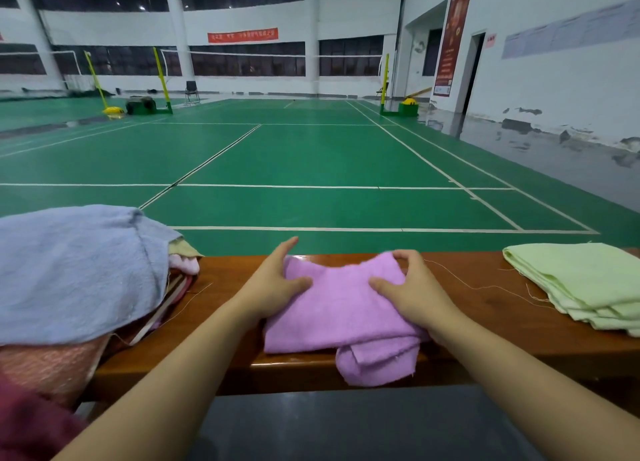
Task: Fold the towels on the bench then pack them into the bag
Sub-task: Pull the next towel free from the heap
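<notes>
A pink towel point(341, 313) lies crumpled in the middle of the brown wooden bench point(474, 308), one corner hanging over the near edge. My left hand point(277, 280) holds its far left corner, thumb on top of the cloth and fingers behind it. My right hand point(412, 287) pinches the far right corner between thumb and curled fingers. A folded light green towel point(585, 280) sits at the bench's right end. At the left end a pile of towels is topped by a blue towel point(76, 270). No bag is in view that I can tell.
Pink and red cloths point(45, 367) lie under the blue towel at the lower left. Loose threads point(491, 287) trail across the bench between the pink and green towels. Beyond the bench stretches a green badminton court point(311, 155) with net posts.
</notes>
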{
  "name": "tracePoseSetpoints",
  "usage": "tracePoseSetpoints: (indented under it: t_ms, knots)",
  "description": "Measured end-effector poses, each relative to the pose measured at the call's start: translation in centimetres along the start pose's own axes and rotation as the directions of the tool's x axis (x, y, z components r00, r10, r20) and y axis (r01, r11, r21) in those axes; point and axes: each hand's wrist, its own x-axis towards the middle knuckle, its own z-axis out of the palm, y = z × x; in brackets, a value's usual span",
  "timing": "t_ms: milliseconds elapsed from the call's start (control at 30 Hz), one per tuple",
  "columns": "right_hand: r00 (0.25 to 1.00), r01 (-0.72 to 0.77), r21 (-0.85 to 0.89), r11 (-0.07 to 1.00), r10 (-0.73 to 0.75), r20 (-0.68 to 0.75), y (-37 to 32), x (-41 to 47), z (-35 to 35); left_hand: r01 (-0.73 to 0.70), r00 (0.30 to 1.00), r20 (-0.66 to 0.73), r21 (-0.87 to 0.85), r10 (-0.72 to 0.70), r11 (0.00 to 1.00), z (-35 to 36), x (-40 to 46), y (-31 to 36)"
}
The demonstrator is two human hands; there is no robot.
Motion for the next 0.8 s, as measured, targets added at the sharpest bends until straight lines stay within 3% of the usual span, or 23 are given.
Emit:
tracePoseSetpoints:
  t_ms: [100, 167, 200, 267, 367, 433, 533, 600, 667, 733, 800]
  knots:
    - [0.999, 0.006, -0.340, 0.940, 0.012, 0.049, 0.1, -0.1, -0.5, 0.088, 0.995, -0.061, 0.271, -0.074, 0.958, -0.2, 0.5, 0.1]
    - [0.991, 0.116, -0.543, 0.832, -0.132, 0.009, -0.4, -0.2, -0.9, 0.035, 0.987, -0.151, 0.498, 0.047, 0.866, -0.4, 0.1, 2.1]
    - [0.972, 0.205, -0.549, 0.810, -0.233, 0.019, -0.6, -0.3, -0.9, -0.026, 0.980, -0.155, 0.515, 0.123, 0.857, -0.4, -0.5, 3.5]
    - [0.918, 0.396, -0.422, 0.816, -0.359, 0.167, -0.8, -0.5, -0.9, -0.161, 0.985, 0.017, 0.419, 0.169, 0.894, -0.1, -1.6, 5.8]
    - [0.820, 0.491, -0.283, 0.824, -0.327, 0.471, -0.3, -0.9, -0.4, -0.166, 0.899, 0.437, 0.380, -0.018, 0.910, 1.5, -2.9, 6.9]
    - [0.820, 0.491, -0.355, 0.795, -0.284, 0.497, -0.4, -0.8, -0.4, -0.183, 0.875, 0.476, 0.492, -0.087, 0.851, 2.4, -2.9, 6.3]
    - [0.868, 0.477, -0.629, 0.614, -0.215, 0.448, -1.2, -1.0, -0.4, -0.208, 0.928, 0.365, 0.672, -0.074, 0.711, 2.9, -2.2, 5.1]
    - [0.910, 0.402, -0.752, 0.523, -0.134, 0.393, -1.9, -1.5, -0.4, -0.130, 0.972, 0.229, 0.702, -0.048, 0.700, 2.8, -1.7, 4.6]
    - [0.943, 0.305, -0.756, 0.580, -0.073, 0.325, -2.2, -1.7, -0.6, -0.040, 0.995, 0.096, 0.679, -0.035, 0.733, 2.5, -1.4, 4.0]
    - [0.974, 0.179, -0.717, 0.674, -0.018, 0.226, -1.9, -1.1, -1.0, 0.096, 0.994, -0.014, 0.620, -0.112, 0.779, 2.1, -1.1, 3.5]
    - [0.993, 0.055, -0.723, 0.688, 0.036, 0.110, -1.1, -0.2, -1.5, 0.226, 0.974, -0.124, 0.612, -0.190, 0.758, 1.8, -0.9, 3.1]
